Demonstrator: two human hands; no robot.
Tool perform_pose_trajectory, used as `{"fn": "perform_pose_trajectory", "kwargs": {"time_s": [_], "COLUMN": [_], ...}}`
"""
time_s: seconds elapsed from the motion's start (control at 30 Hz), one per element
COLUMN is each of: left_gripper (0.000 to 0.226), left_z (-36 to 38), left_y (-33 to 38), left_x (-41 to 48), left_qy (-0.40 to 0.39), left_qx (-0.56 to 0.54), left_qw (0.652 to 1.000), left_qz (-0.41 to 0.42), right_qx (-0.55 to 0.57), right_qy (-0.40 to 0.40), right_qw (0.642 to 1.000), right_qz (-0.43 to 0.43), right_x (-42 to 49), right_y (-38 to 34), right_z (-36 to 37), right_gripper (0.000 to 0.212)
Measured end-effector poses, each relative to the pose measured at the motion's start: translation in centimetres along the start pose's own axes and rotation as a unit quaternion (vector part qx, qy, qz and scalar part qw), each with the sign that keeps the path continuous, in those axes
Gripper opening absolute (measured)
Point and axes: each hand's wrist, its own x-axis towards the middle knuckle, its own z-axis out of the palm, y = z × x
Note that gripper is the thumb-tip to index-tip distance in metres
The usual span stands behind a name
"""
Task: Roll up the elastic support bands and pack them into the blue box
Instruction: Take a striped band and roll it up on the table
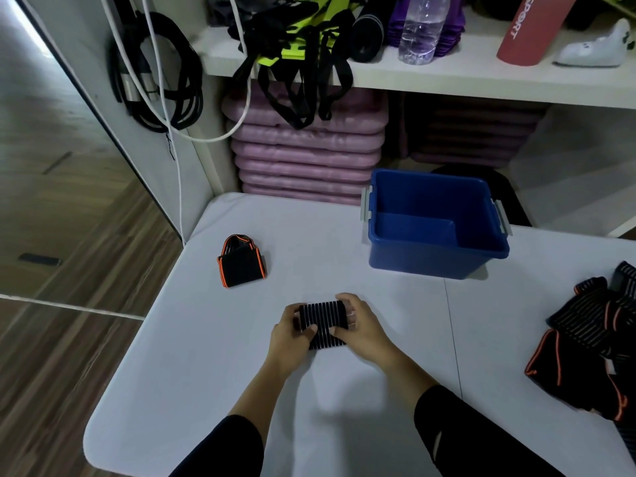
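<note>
Both ends of a striped elastic band [323, 323] are gripped on the table [206, 373], left hand [292, 330] and right hand [362, 326] curled round them; tight, even turns should keep the roll compact for the blue box [430, 261] beyond.

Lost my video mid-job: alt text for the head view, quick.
The left hand and right hand grip a black striped band on the white table. The open blue box stands beyond them to the right, an orange-edged band lies to the left, and a pile of loose bands sits at the table's right edge.
</note>
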Motion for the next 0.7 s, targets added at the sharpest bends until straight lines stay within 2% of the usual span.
{"fn": "perform_pose_trajectory", "kwargs": {"time_s": [0.17,0.33,0.43,0.6,0.7], "left_gripper": [0.044,0.036,0.038,0.064,0.065], "left_z": [-0.8,-2.1,-2.8,-3.0,-2.7], "left_y": [2.7,5.0,5.1,3.7,3.1], "left_x": [3.2,7.9,10.4,13.0,13.2], "left_qy": [0.087,0.118,0.117,0.049,0.036], "left_qx": [-0.021,0.012,0.047,0.202,0.245], "left_qw": [0.995,0.988,0.988,0.975,0.965], "left_qz": [0.031,0.095,0.091,0.083,0.091], "right_qx": [0.022,0.025,0.022,-0.043,-0.064], "right_qy": [0.050,0.068,0.065,0.061,0.063], "right_qw": [0.998,0.996,0.996,0.994,0.992], "right_qz": [-0.032,-0.046,-0.048,-0.074,-0.092], "right_x": [3.8,9.1,11.9,14.1,14.1], "right_y": [-2.4,-4.8,-4.8,-3.2,-2.8], "right_z": [0.0,0.4,1.2,2.4,2.5], "right_gripper": [0.054,0.056,0.053,0.057,0.057]}}
